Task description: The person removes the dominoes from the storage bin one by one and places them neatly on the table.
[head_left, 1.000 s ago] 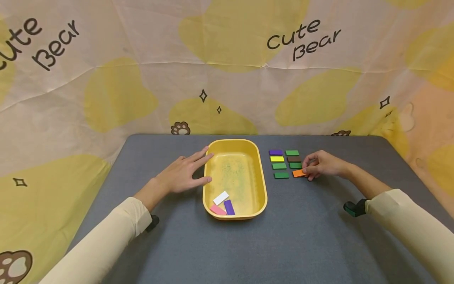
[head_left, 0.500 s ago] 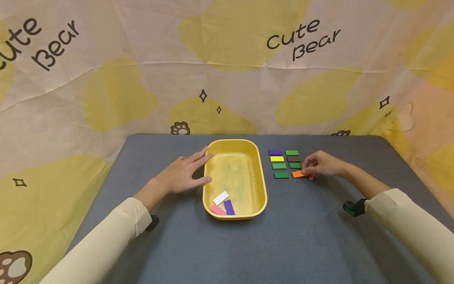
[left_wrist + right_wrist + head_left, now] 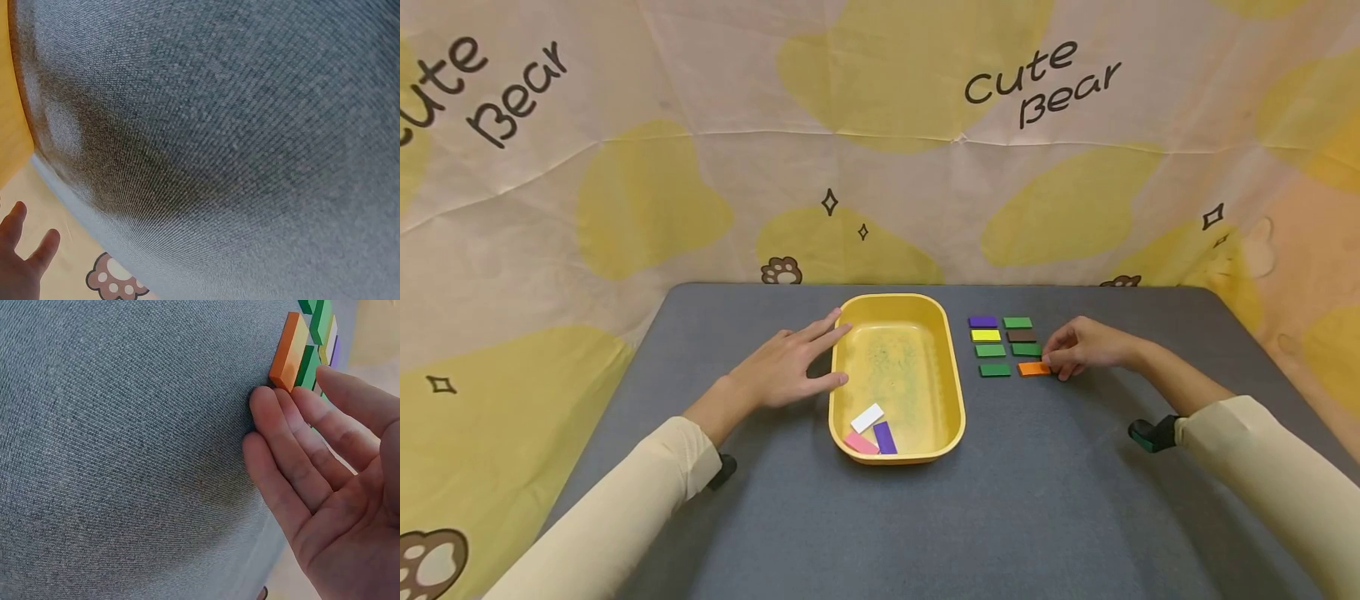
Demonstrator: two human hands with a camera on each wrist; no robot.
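Observation:
My left hand (image 3: 786,367) rests at the left rim of a yellow tray (image 3: 917,375), fingers spread and fairly straight. Inside the tray's near end lie a white block (image 3: 867,418), a pink block (image 3: 861,443) and a purple block (image 3: 884,438), all flat and rectangular. At the right, my right hand (image 3: 1088,346) is at the right end of an orange block (image 3: 1032,368). In the right wrist view the fingertips are against or very near the orange block (image 3: 289,353), while the thumb stands apart from it. The orange block lies flat on the table.
Beside the tray, two columns of blocks lie on the grey table (image 3: 880,533): a purple block (image 3: 982,322), a yellow block (image 3: 986,337), a brown block (image 3: 1022,337) and several green blocks (image 3: 995,371). A printed cloth (image 3: 880,167) hangs behind the table.
The orange block, slightly tilted in the right fingers earlier, now lies straight beside the nearest green block. My right fingers have loosened from it. The left hand has not moved.

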